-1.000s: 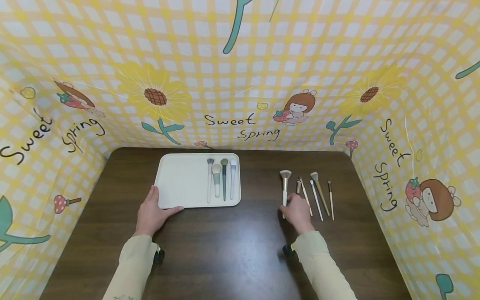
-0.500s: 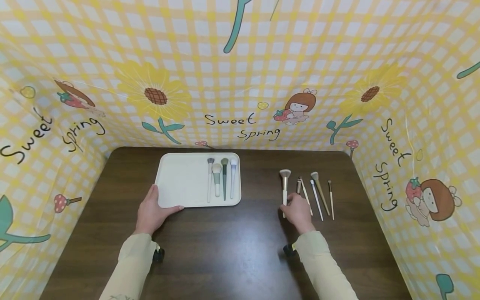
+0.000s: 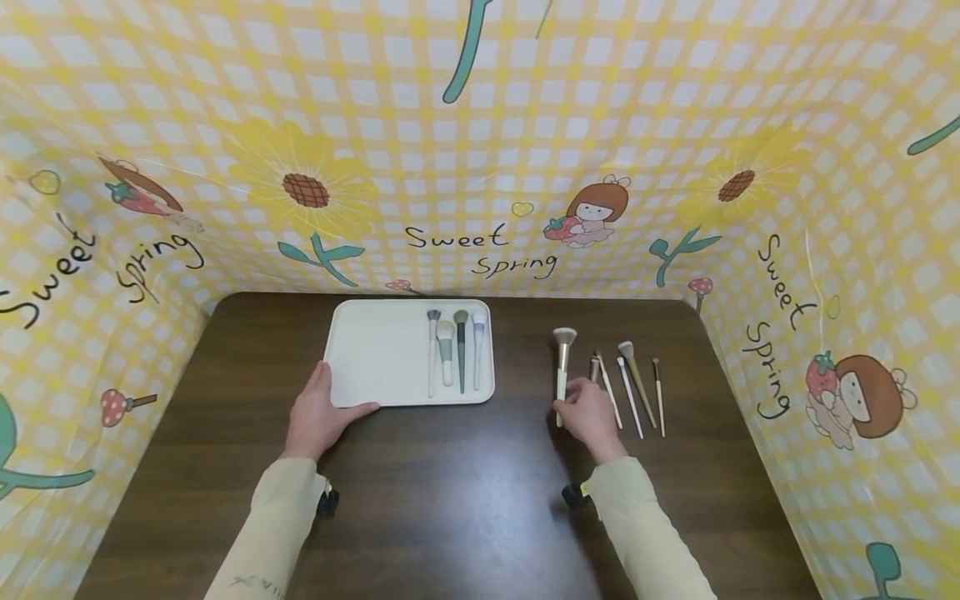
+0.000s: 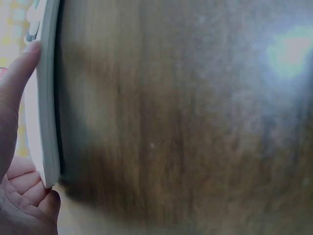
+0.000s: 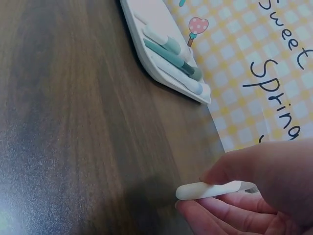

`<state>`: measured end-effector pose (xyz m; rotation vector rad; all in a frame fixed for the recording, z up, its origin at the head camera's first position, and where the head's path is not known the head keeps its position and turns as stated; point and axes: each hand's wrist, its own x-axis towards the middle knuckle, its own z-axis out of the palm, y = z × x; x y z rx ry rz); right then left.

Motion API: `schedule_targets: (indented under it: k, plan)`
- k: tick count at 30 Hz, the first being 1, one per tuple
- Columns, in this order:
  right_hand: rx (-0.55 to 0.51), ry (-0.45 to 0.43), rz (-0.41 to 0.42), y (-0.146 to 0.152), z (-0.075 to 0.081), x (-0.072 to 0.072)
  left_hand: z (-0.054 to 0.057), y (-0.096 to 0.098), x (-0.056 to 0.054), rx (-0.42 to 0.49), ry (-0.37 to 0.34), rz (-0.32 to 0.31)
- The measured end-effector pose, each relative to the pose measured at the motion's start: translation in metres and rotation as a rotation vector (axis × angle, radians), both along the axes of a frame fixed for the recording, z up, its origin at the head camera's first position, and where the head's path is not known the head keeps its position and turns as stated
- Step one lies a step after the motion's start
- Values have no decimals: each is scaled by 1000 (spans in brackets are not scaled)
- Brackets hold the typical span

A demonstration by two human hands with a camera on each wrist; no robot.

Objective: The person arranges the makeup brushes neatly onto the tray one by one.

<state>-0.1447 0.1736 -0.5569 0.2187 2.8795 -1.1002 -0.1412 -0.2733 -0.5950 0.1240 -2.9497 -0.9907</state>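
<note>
As your right hand [image 3: 590, 414] pinches the wide-headed brush [image 3: 562, 358] between thumb and fingers, its length pointing away from you, the tray [image 3: 378, 358] lies leftward, its near-left corner gripped by your left hand [image 3: 313, 418].

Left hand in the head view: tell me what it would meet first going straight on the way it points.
The white tray, whose near left corner the left hand holds. Past that, probably the patterned cloth, though depth is unclear.
</note>
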Motion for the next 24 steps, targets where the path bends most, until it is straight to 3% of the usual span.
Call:
schedule_targets:
  k: [17, 24]
  plan:
    - [-31, 5, 2, -7, -1, 0, 4, 4, 0, 3, 18, -2]
    - [-123, 2, -2, -18, 2, -2, 4, 7, 2, -1, 8, -8]
